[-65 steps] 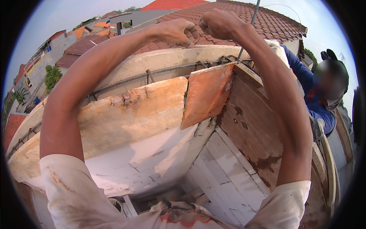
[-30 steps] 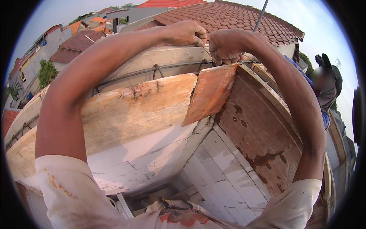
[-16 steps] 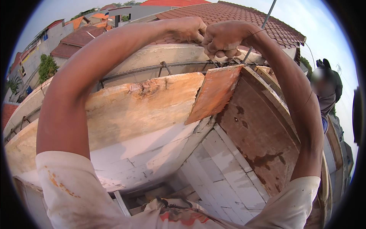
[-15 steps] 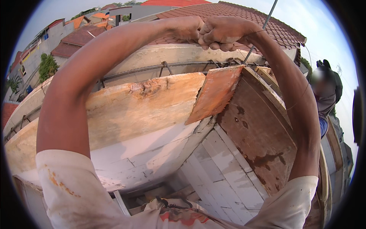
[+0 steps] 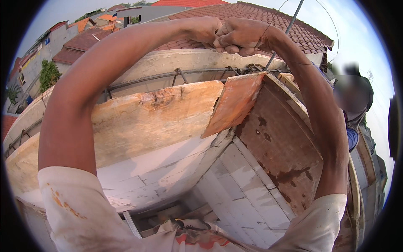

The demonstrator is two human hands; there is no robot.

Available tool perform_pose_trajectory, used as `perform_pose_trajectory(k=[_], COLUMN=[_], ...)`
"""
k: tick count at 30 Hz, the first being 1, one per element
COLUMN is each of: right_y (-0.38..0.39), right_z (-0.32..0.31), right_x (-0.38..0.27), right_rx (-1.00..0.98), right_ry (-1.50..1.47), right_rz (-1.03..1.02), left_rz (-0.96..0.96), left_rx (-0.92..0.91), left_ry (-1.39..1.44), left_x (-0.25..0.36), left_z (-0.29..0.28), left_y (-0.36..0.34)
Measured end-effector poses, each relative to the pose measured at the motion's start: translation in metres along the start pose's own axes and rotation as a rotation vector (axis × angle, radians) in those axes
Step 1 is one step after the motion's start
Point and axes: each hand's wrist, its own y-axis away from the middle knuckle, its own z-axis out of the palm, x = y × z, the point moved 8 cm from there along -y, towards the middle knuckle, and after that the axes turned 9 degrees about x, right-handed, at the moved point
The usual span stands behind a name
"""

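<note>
Both my arms reach forward and meet at the top of the view. My left hand (image 5: 206, 32) is closed, its knuckles touching my right hand (image 5: 240, 37). My right fingers are curled tight beside it. A thin dark wire (image 5: 337, 35) loops out from around my right hand, bowing into the sky and back past my right forearm. Its end inside the fists is hidden. Behind my right wrist rises a slanted metal rod (image 5: 294, 19). Beneath the hands run ribbed steel bars (image 5: 157, 74) along the wall top.
Below lie a pale formwork board (image 5: 159, 103), an orange-brown panel (image 5: 235, 103) and a brown stained board (image 5: 279, 147). Light block walls (image 5: 233, 180) drop into a deep space. A person (image 5: 354, 98) in dark headwear is at the right. Tiled roofs (image 5: 260, 21) stand beyond.
The wire loop has swung up and outward from my right forearm. My fists stay together, shifted slightly left in view. The person at the right appears a little lower and further left.
</note>
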Motion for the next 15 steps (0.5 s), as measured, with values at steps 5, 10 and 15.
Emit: perform_pose_trajectory(k=[5, 10, 15], right_y=[-0.014, 0.010, -0.004], right_z=[-0.033, -0.001, -0.024], right_x=[0.026, 0.039, 0.014], right_rx=[0.372, -0.070, 0.229], right_ry=[0.515, 0.714, -0.107], right_rz=[-0.005, 0.114, -0.021], left_rz=[-0.077, -0.074, -0.080], left_rx=[0.042, 0.012, -0.084], left_ry=[0.228, 0.106, 0.059], left_x=[-0.001, 0.006, 0.006], left_z=[-0.004, -0.003, -0.002], left_y=[0.007, 0.006, 0.000])
